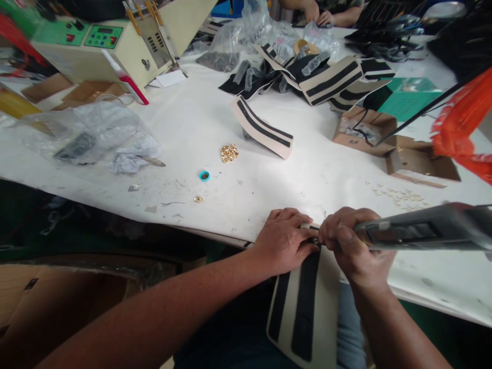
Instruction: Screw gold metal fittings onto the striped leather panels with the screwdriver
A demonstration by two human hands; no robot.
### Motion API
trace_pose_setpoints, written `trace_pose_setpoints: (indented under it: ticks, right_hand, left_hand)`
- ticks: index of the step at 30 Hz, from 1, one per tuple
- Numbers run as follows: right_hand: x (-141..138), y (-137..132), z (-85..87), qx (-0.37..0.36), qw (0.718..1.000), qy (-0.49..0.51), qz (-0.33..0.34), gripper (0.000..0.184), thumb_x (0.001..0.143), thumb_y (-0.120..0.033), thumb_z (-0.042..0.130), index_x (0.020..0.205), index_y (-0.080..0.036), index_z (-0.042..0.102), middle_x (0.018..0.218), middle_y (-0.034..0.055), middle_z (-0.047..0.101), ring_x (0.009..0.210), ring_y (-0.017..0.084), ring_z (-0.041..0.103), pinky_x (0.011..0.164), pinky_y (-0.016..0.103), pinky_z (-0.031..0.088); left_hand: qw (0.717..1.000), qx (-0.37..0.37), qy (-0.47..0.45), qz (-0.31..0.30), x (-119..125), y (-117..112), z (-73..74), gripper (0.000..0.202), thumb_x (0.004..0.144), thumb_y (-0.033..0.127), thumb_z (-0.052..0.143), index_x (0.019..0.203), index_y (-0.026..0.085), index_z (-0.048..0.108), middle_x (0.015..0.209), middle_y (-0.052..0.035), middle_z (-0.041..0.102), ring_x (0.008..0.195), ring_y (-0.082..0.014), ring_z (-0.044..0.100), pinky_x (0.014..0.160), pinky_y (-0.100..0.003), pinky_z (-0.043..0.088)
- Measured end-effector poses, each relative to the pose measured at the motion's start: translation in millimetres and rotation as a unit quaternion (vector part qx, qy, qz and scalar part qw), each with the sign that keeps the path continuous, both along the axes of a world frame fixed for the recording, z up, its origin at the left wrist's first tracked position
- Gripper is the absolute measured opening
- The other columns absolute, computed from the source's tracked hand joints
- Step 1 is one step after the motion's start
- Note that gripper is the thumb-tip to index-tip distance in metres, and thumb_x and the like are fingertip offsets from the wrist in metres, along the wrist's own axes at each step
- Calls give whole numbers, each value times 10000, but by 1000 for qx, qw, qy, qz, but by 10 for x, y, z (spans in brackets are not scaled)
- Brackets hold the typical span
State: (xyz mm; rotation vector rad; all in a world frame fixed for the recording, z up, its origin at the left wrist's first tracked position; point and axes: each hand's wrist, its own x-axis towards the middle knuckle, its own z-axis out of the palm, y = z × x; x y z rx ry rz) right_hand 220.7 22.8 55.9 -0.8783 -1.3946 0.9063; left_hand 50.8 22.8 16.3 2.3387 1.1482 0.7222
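My right hand [361, 251] is wrapped around the front end of a grey electric screwdriver [418, 228], whose body points away to the right. Its thin tip meets the upper end of a beige panel with two black strips [326, 302], which hangs over the table edge above my lap. At that same end, my left hand [286, 238] grips the panel, thumb and forefinger pinched close to the screwdriver tip. Whatever small part lies between those fingers is mostly hidden. Left of the hands are a single gold fitting [198, 199] and a small blue cap with tiny dark pieces [204, 176].
A pile of gold fittings [229, 153] and a curved striped panel [265, 128] lie farther back. More panels [330, 79] are heaped behind, beside open cardboard boxes [423, 161]. A beige machine [130, 51] stands back left. Another person's hands [317, 13] show at the far side.
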Motion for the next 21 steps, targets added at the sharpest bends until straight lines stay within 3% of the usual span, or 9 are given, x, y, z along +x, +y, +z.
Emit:
trace_pose_setpoints:
  ticks: [6, 10, 17, 21]
  right_hand:
    - [-11, 53, 9, -30, 997, 52, 43, 158, 965, -211, 692, 839, -227, 597, 687, -40, 586, 536, 139, 570, 501, 298, 482]
    - [-38, 57, 32, -44, 999, 7, 22, 207, 933, -196, 733, 788, -219, 587, 680, -24, 591, 574, 151, 568, 544, 318, 484]
    - [-53, 55, 10, -51, 998, -22, -12, 244, 947, -296, 743, 764, -245, 590, 613, -26, 556, 529, 162, 524, 518, 324, 475]
    - [-68, 21, 14, -64, 996, -37, -52, 379, 934, -407, 775, 675, -217, 573, 612, -4, 576, 543, 154, 530, 513, 297, 435]
  left_hand:
    - [1000, -2, 7, 2, 7, -1, 10, 184, 985, 394, 744, 1139, 302, 786, 1373, -9, 723, 1309, -280, 577, 1055, -493, 405]
    - [1000, 3, 10, 3, 7, -6, 13, 180, 1016, 394, 697, 1130, 279, 776, 1345, -7, 727, 1301, -270, 576, 1053, -485, 410]
    - [1000, 4, 25, 0, 14, -5, -3, 212, 1001, 414, 720, 1163, 286, 768, 1345, -17, 718, 1310, -289, 564, 1049, -494, 425]
    - [999, 19, 30, 7, 14, -14, -11, 244, 946, 418, 797, 1154, 292, 772, 1323, -14, 723, 1285, -287, 581, 1036, -490, 449]
